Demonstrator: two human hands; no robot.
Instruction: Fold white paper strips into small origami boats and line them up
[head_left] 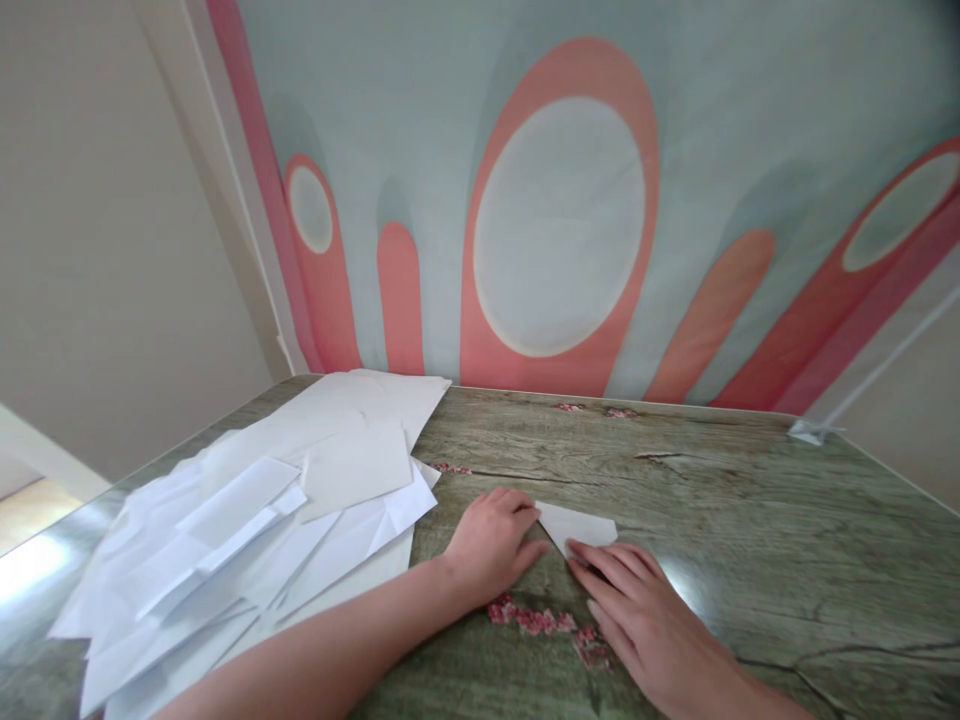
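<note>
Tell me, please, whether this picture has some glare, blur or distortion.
In the head view, glare bleaches the tabletop at far left and beside the right hand; in the head view, the backdrop has side shapes leaning outward, probably from the wide lens; in the head view, the small white paper looks slightly soft.

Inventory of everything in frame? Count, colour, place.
Small paper piece: 1, white, on table between and under the hands
Paper pile: 1, count of sheets unclear from overlap, white, left side of table
Table: 1, grey-green wood grain with pink blossom prints, under everything
Patterned backdrop: 1, blue-grey with coral shapes and whitish ovals, behind table
Small item: 1, whitish, unidentifiable, far right table corner
Wall: 1 stretch, beige, left
Left hand: 1, bare, at paper's left corner
Right hand: 1, bare, fingertips on paper's near edge
</note>
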